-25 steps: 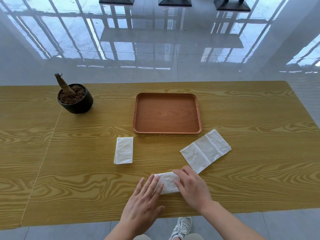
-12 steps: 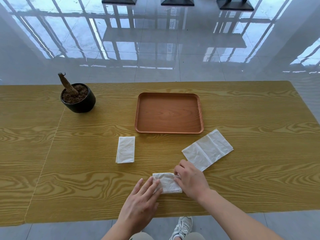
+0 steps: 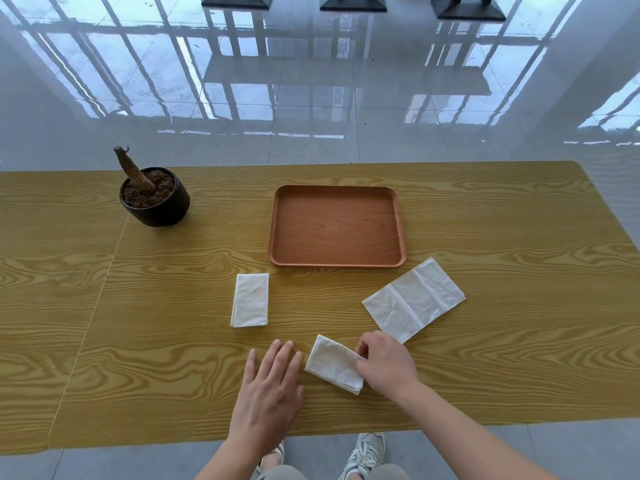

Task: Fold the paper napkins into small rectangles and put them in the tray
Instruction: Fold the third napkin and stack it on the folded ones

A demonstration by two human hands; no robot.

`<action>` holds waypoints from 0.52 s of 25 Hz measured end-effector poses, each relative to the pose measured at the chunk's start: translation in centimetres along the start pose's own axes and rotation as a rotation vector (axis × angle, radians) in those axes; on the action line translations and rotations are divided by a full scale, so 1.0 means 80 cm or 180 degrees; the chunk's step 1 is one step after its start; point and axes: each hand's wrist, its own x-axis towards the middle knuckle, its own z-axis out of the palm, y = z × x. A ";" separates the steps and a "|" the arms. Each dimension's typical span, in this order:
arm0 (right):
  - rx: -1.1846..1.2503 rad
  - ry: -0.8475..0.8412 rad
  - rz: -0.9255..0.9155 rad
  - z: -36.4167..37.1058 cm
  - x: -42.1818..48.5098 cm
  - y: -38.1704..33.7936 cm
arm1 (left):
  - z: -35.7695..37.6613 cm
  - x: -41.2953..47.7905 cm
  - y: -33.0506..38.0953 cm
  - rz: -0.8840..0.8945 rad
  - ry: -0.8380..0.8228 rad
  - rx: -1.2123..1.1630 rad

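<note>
— Since half a second ago the left hand (image 3: 268, 389) has slid off the small folded white paper napkin (image 3: 332, 363), and that napkin has swung round so its long side runs from 11 o'clock to 5 o'clock.
— What has hold of it now?
— Only the right hand (image 3: 384, 367). Its thumb and curled fingers pinch the napkin's 3 o'clock edge. Whether the napkin is lifted clear of the yellow wood-grain worktop (image 3: 485, 341), I cannot tell.
— And the left?
— Palm down, fingers straight and slightly spread, at 9 o'clock of that napkin, just beside it and not touching.
— The other napkins?
— From the pinched one, a narrow folded white paper rectangle (image 3: 250, 300) lies flat at 11 o'clock. A larger half-opened white paper napkin (image 3: 414, 299), creased across, lies slanted at 1 o'clock, its near corner just behind the right hand.
— The tray?
— At 12 o'clock sits the rectangular reddish-brown wooden tray (image 3: 336, 226). All three napkins lie on the worktop on its near side, and the larger one's far corner is near the tray's 5 o'clock corner.
— Anything else?
— At 9 o'clock of the tray, well apart, stands a round black pot of brown soil (image 3: 156, 202) with a leaning stump. Past the far edge is a glossy grey tiled floor (image 3: 311, 98), and pale trainers (image 3: 365, 452) show below the near edge
</note>
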 end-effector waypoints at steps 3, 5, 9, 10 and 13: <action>0.0223 0.0105 0.0196 0.001 -0.006 0.004 | 0.001 0.001 0.003 -0.0049 0.0051 -0.0078; 0.0701 0.0218 0.0394 -0.001 -0.008 0.005 | 0.000 0.002 0.006 -0.0138 -0.0030 -0.0130; 0.1644 0.0397 0.0609 -0.007 -0.013 0.001 | -0.012 0.017 0.023 -0.0702 -0.0219 -0.0547; 0.1810 0.0441 0.0607 -0.007 -0.015 -0.001 | -0.016 0.023 0.030 -0.0822 -0.0198 -0.0758; 0.2277 0.0514 0.0595 -0.007 -0.017 -0.012 | -0.037 0.045 0.052 -0.1367 -0.0188 -0.1908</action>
